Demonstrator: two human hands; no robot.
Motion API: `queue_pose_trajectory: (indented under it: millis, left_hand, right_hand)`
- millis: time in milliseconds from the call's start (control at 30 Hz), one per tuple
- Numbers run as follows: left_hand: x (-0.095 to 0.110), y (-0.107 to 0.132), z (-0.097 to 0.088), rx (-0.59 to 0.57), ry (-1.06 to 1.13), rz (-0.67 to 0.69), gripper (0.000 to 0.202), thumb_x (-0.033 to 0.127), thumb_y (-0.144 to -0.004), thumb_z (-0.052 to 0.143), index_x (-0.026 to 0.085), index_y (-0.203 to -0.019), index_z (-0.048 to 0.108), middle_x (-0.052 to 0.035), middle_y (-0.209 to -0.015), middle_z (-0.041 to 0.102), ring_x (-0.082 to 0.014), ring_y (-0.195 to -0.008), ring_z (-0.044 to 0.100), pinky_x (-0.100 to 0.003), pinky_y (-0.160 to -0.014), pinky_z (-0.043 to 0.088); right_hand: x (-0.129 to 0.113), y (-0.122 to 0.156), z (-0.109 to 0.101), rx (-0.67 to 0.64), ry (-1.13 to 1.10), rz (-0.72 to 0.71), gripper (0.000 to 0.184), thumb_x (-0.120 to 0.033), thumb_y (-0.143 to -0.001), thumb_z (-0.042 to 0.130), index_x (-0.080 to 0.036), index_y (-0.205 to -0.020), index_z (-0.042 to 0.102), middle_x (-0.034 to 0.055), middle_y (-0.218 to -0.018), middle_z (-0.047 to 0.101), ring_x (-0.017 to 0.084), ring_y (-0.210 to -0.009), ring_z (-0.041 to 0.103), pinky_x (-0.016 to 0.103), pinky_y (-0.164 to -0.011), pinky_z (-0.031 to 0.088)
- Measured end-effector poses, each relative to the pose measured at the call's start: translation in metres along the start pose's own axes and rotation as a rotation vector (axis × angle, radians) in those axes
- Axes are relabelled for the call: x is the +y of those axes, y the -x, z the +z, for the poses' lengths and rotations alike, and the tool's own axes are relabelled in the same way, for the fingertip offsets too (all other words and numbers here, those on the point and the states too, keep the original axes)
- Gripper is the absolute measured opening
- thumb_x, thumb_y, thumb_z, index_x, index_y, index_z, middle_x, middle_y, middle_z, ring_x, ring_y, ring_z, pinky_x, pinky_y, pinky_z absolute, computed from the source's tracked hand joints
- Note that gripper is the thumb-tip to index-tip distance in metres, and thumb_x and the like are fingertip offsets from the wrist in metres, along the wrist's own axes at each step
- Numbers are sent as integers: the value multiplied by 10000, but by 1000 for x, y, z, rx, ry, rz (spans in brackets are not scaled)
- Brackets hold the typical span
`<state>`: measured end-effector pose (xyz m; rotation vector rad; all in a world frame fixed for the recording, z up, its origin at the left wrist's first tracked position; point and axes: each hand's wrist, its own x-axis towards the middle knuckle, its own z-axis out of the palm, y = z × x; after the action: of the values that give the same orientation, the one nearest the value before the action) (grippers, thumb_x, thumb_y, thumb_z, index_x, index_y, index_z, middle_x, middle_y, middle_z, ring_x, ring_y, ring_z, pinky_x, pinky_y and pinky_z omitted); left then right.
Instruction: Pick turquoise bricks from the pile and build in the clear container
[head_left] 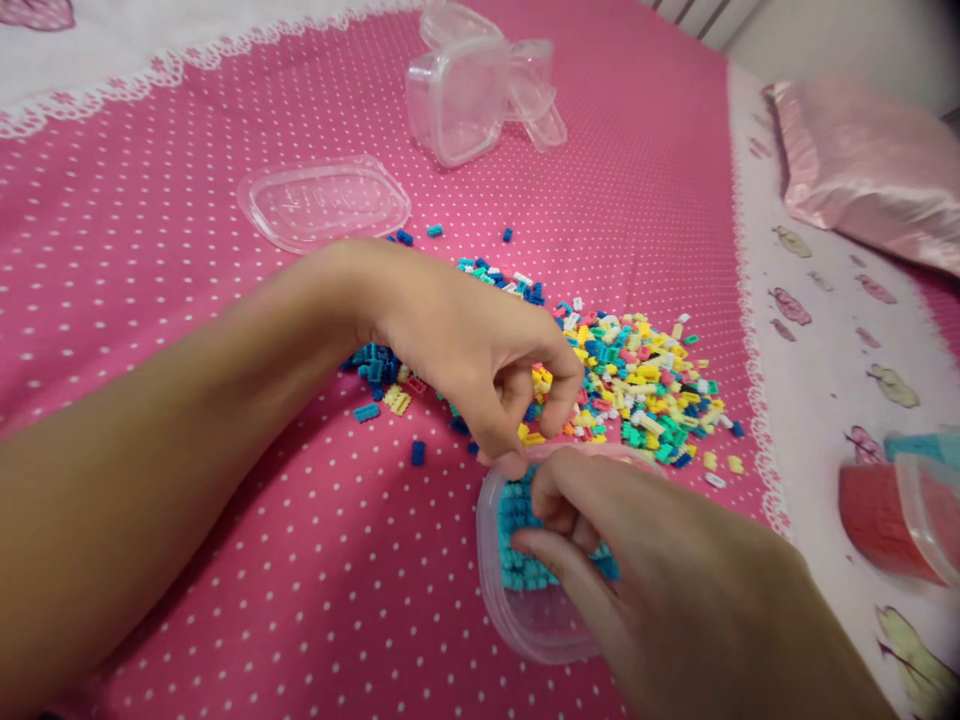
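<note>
The left hand [465, 340] and right hand [660, 570] curl narrowly spaced fingers over a clear plastic tub [536, 645] of small turquoise bricks [517, 572], near the pink dotted bedspread [322, 560]'s lacy right edge [763, 470]. Whether they grip anything, I cannot tell.

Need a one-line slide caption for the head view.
Right hand over a clear plastic tub of turquoise building bricks, left hand over a multicoloured brick pile on pink polka-dot fabric.
</note>
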<state>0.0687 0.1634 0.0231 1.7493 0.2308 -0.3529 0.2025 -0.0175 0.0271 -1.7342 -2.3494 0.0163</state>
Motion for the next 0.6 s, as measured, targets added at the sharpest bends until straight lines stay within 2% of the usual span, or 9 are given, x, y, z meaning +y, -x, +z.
queue_pose_trajectory:
  millis: [100, 200, 400, 600]
  left_hand:
    - [0, 1, -1, -44, -43, -8, 244, 297, -756, 798, 216, -937, 656, 35, -703, 725, -106, -581, 594, -182, -496, 344]
    - [0, 1, -1, -40, -55, -26, 228, 280, -772, 781, 222, -953, 656, 35, -708, 723, -106, -575, 583, -190, -493, 332]
    - [1, 1, 0, -33, -41, -32, 226, 267, -746, 806, 223, -925, 674, 34, -692, 717, -105, -559, 567, -196, -482, 316]
    - [-1, 0, 0, -33, -44, -20, 233, 279, -736, 809, 225, -908, 661, 43, -677, 708, -104, -563, 567, -195, -468, 302]
  right_hand:
    - [3, 1, 0, 34, -4, -13, 172, -144, -796, 492, -287, -705, 520, -31, -590, 628, 186, -417, 615, 311, -281, 380]
    - [3, 0, 1, 25, 13, -61, 188, -147, -811, 456, -289, -714, 534, -27, -594, 633, 192, -410, 618, 317, -275, 392]
    - [-1, 0, 5, 4, 35, -57, 172, -154, -784, 526, -285, -677, 491, 13, -630, 655, 220, -496, 667, 308, -300, 420]
    - [0, -1, 5, -1, 5, -60, 153, -170, -773, 572, -282, -705, 493, 15, -648, 653, 235, -530, 677, 324, -316, 445]
